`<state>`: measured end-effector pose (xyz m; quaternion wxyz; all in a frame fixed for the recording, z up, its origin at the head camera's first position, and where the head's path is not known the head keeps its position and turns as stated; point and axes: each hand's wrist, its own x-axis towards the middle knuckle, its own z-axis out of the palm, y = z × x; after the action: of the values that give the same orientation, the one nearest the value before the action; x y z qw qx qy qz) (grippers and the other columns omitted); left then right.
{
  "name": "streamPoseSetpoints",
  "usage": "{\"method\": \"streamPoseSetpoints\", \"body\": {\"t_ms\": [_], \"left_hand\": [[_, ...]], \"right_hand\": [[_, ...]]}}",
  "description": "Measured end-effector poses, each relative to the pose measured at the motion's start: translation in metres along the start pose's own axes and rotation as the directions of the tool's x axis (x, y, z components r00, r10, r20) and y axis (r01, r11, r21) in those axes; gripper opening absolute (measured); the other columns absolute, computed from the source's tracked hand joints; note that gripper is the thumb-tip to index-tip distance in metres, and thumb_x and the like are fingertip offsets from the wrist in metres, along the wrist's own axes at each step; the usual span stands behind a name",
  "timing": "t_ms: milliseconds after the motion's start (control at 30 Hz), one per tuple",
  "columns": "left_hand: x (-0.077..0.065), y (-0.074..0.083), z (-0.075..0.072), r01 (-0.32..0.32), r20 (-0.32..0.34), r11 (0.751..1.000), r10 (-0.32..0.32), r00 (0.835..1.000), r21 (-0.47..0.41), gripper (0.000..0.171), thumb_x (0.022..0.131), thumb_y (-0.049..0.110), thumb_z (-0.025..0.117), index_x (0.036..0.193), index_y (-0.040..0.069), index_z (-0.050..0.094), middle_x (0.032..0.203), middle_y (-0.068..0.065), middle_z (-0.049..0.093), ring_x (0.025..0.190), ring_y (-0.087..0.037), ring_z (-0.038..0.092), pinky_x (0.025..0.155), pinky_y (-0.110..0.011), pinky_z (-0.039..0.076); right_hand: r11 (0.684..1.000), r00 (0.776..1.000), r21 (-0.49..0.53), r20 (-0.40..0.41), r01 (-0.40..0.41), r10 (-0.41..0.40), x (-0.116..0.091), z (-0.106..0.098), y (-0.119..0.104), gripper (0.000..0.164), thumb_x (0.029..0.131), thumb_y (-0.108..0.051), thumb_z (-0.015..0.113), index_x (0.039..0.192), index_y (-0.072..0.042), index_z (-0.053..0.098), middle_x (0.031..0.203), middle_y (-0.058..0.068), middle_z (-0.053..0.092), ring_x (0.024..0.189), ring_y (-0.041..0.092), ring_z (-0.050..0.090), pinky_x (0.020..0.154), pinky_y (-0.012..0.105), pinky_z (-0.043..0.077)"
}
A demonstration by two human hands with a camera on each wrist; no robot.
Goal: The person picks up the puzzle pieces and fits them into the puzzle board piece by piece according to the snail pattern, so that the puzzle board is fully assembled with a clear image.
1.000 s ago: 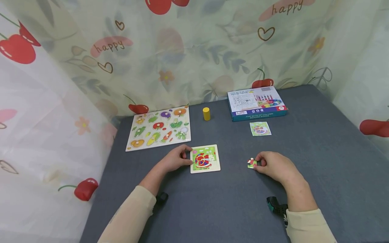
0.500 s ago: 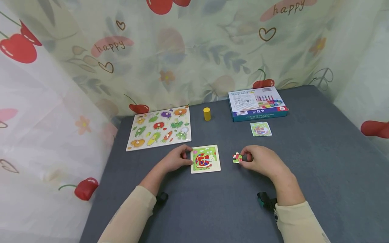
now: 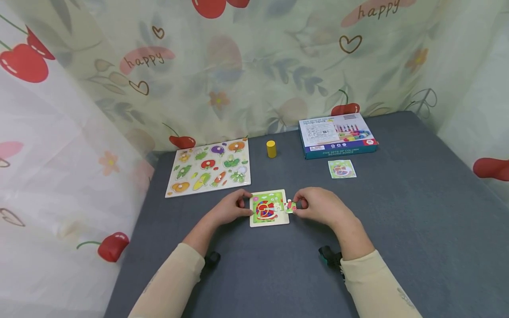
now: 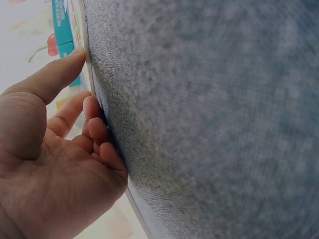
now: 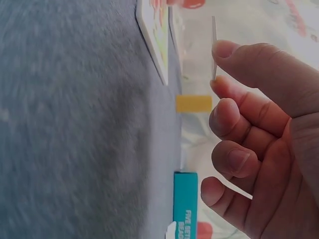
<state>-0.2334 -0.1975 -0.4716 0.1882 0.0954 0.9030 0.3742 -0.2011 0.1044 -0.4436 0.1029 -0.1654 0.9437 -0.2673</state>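
At the middle of the table lies a square wooden jigsaw puzzle board with a red-and-blue snail picture on green. My left hand touches its left edge with thumb and forefinger, spaced apart along that side. The other left fingers curl loosely beside the rim in the left wrist view. Between right thumb and forefinger, my right hand pinches a small green-and-red puzzle piece. That piece overlaps the board's right edge in the head view. Seen edge-on in the right wrist view, it is a thin pale strip, raised above the tabletop.
A vegetable peg puzzle lies at the back left, with a yellow cylinder upright beside it. Farther right is a flat teal-and-white box, and in front of it a small snail picture card. A patterned curtain hangs behind.
My right hand has carried the puzzle piece leftward across the table to the board's right edge. The left hand and the board have stayed in place.
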Motion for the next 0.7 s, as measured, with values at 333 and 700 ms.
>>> {"method": "streamPoseSetpoints", "body": {"t_ms": [333,700], "left_hand": [[-0.001,0.000,0.000,-0.005,-0.005,1.000,0.005,1.000,-0.002,0.047,0.090,0.018,0.082,0.133,0.013,0.063,0.089,-0.007,0.053,0.075,-0.021,0.049,0.067,-0.033,0.038],[0.000,-0.001,0.000,-0.013,0.002,1.000,0.013,1.000,-0.010,0.049,0.090,0.019,0.082,0.135,0.011,0.062,0.089,-0.007,0.052,0.076,-0.021,0.048,0.068,-0.033,0.037]], "right_hand": [[0.999,0.999,-0.018,0.029,0.036,-0.036,0.010,0.011,-0.006,0.027,0.087,-0.028,0.083,0.104,-0.011,0.072,0.070,-0.001,0.052,0.066,0.015,0.050,0.062,0.033,0.038],[0.999,0.996,-0.032,0.088,0.038,-0.035,0.019,0.024,-0.012,0.023,0.087,-0.030,0.083,0.098,-0.013,0.071,0.069,-0.001,0.052,0.064,0.016,0.049,0.062,0.032,0.036]]}}
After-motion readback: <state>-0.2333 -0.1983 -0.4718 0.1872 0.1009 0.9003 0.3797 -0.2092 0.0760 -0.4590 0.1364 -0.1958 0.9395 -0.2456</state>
